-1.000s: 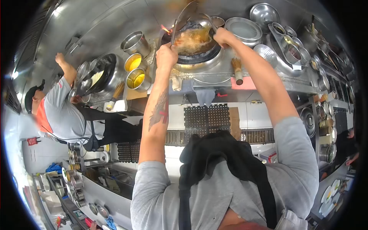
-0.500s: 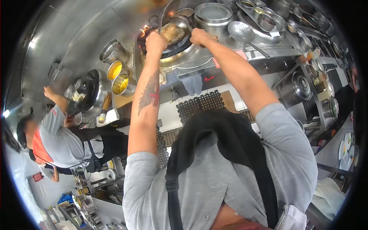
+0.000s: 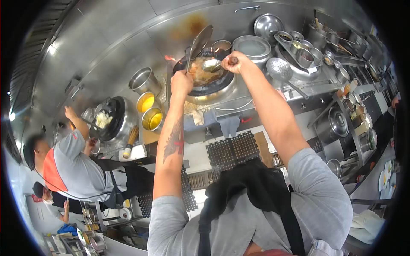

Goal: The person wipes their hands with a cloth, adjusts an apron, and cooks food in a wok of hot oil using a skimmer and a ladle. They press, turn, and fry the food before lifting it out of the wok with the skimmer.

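Note:
My left hand (image 3: 182, 82) is closed around the handle of a round, shallow metal skimmer (image 3: 201, 41). The skimmer stands tilted on edge above the far left of a black wok (image 3: 209, 91); whether it has holes I cannot tell. My right hand (image 3: 235, 62), at the wok's right side, grips a metal ladle (image 3: 211, 65) by its handle, which ends in brown wood. The ladle's bowl is over brown food (image 3: 200, 77) in the wok; contact is unclear. Orange flame (image 3: 169, 58) shows at the wok's left rim.
Left of the wok stand a steel pot (image 3: 144, 81) and two pots of yellow liquid (image 3: 152, 119). To the right are a lidded pot (image 3: 252, 48), a perforated ladle (image 3: 279, 69) and a tray of condiment tins (image 3: 305, 57). A co-worker (image 3: 81, 164) works at another wok (image 3: 112, 119).
The skimmer now shows its round head, raised on edge over the wok. The ladle's bowl has come down and tipped over the food. My view has shifted, bringing more back wall into sight.

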Demonstrator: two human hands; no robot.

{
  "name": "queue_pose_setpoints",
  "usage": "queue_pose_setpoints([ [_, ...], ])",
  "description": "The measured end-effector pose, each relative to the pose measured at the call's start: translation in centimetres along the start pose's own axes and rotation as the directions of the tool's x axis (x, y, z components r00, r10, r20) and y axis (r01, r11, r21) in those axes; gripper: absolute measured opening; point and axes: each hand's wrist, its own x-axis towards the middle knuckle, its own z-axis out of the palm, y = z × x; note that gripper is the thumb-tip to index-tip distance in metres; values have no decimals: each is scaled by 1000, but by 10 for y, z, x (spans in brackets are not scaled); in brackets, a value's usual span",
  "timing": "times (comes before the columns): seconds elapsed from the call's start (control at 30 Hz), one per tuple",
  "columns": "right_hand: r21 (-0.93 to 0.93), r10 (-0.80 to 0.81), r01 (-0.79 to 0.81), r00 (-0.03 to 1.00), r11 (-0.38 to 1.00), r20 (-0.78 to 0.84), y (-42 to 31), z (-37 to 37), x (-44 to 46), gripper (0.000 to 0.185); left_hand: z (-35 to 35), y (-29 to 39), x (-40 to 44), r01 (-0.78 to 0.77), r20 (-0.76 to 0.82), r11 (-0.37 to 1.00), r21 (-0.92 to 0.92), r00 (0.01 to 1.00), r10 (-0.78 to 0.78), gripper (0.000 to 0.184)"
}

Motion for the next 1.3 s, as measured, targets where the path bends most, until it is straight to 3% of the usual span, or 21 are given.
queue_pose_setpoints([
  [0.03,-1,-10,10,1000,1000,4,-3,9,4,5,-2,1,2,19,18,1000,10,1000,-19,24],
  [0.1,-542,-352,303,936,784,13,11,28,11,11,-3,-1,3,29,-4,999,15,1000,-29,23],
  [0.17,-698,-446,290,894,655,-48,24,41,12,12,4,-3,7,108,-1,991,78,994,-108,24],
  [0.23,-981,-603,118,798,153,2,30,46,17,10,11,3,6,153,-1,983,105,988,-154,26],
  [0.37,-990,-635,130,761,-52,133,-5,14,32,15,48,16,16,303,-23,942,144,953,-303,30],
  [0.53,-969,-647,241,748,60,147,-45,-68,10,19,101,57,23,423,-19,887,185,904,-427,27],
  [0.6,-862,-781,47,400,-504,479,-42,-118,-14,33,142,51,31,419,-5,866,271,901,-434,26],
  [0.67,-799,-726,-14,427,-602,539,-41,-164,-63,45,178,53,30,413,-9,861,296,903,-430,26],
  [0.73,-914,-772,-58,558,-403,304,-38,-200,-105,45,223,52,32,411,-43,866,285,908,-416,27],
  [0.77,-876,-766,-101,538,-472,351,-38,-229,-116,46,253,43,27,402,-29,866,295,910,-413,27],
  [0.83,-836,-758,-143,522,-530,391,-39,-281,-133,47,301,32,18,170,69,900,401,974,-215,33],
  [0.87,-798,-764,-199,487,-569,424,-36,-301,-142,43,303,49,5,87,192,897,433,964,-187,51],
  [0.93,-760,-774,-262,443,-594,452,-37,-326,-145,40,315,83,-35,-107,164,842,529,986,23,68],
  [0.97,-715,-699,-282,599,-640,390,-41,-339,-139,30,263,153,-71,-49,425,964,259,902,-68,68],
  [1.0,-676,-630,-309,718,-669,295,-46,-358,-137,21,261,174,-117,-232,487,956,178,865,119,63],
  [1.07,-705,-768,-446,600,-552,223,-29,-356,-129,16,243,229,-209,-186,819,978,-96,544,184,47],
  [1.1,-698,-811,-483,529,-528,248,-28,-359,-132,18,254,231,-255,-250,863,936,-247,383,330,45],
  [1.13,-772,-887,-450,329,-448,323,-35,-403,-90,23,269,228,-294,-297,858,873,-388,229,459,42],
  [1.2,-866,-907,-423,415,-267,77,-23,-360,-130,44,280,217,-336,-316,796,746,-587,-58,602,39],
  [1.27,-778,-923,-530,349,-337,162,-3,-343,-158,51,279,211,-341,-194,719,699,-689,-307,623,36],
  [1.3,-851,-922,-423,351,-311,163,6,-345,-175,53,279,214,-341,-80,666,706,-704,-421,616,33],
])
